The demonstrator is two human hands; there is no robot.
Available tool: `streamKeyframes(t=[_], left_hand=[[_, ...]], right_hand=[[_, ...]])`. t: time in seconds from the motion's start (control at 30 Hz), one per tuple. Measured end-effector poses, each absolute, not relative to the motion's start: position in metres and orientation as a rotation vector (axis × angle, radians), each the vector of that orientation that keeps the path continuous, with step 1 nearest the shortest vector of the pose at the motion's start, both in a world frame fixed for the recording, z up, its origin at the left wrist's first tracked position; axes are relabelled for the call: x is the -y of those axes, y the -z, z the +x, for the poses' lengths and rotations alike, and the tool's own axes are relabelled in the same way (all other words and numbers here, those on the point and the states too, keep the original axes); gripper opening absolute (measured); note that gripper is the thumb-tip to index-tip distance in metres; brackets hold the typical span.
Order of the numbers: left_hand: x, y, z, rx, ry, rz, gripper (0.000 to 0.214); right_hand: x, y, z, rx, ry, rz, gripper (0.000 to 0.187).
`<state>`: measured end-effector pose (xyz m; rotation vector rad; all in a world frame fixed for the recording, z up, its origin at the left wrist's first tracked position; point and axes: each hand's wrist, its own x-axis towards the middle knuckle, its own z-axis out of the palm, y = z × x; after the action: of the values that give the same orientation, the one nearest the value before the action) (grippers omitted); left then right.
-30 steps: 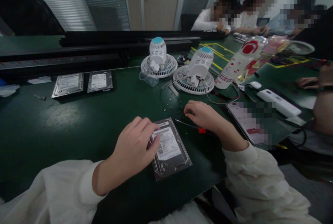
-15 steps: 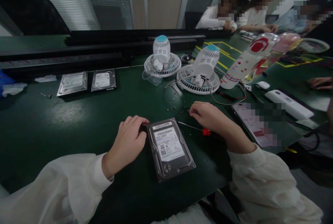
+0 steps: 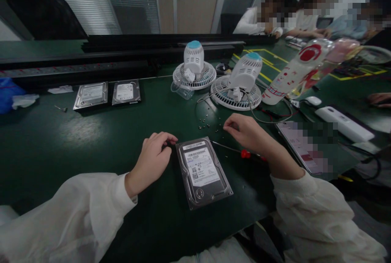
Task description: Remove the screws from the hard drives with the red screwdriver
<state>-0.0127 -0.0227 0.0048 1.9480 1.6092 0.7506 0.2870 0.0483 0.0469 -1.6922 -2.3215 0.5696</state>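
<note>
A silver hard drive [image 3: 203,171] with a white label lies flat on the green table [image 3: 70,144] in front of me. My left hand [image 3: 152,157] rests beside its left edge, fingers curled, fingertips touching the drive's top left corner. My right hand [image 3: 249,132] hovers to the right of the drive with thumb and forefinger pinched together near several tiny loose screws [image 3: 205,122]; what it pinches is too small to see. A thin screwdriver with a red handle [image 3: 241,153] lies under my right hand.
Two more hard drives [image 3: 106,93] lie at the back left. Two small white fans [image 3: 214,77], a clear cup, a bottle [image 3: 293,75], a phone [image 3: 305,144] and a white device [image 3: 343,123] sit to the right. Other people sit at the far right end.
My left hand slid off the drive's label to its left edge. My right hand lifted slightly with fingers pinched. The view shifted a little to the left.
</note>
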Motion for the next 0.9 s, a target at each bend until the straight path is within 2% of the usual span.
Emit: streamKeyframes(t=[0.17, 0.37, 0.53, 0.9], left_hand=[[0.022, -0.005, -0.014, -1.594, -0.774, 1.938, 0.033], [0.023, -0.01, -0.011, -1.632, -0.712, 2.01, 0.032], [0.022, -0.009, -0.012, -1.626, -0.706, 2.016, 0.033], [0.019, -0.006, -0.015, -1.602, -0.714, 2.005, 0.034]], right_hand=[[-0.044, -0.063, 0.257, 2.207, -0.948, -1.365, 0.041], [-0.06, -0.058, 0.199, 2.412, -1.317, -1.234, 0.029], [-0.075, -0.042, 0.174, 2.553, -1.452, -1.344, 0.042], [-0.07, -0.044, 0.166, 2.499, -1.603, -1.325, 0.04]])
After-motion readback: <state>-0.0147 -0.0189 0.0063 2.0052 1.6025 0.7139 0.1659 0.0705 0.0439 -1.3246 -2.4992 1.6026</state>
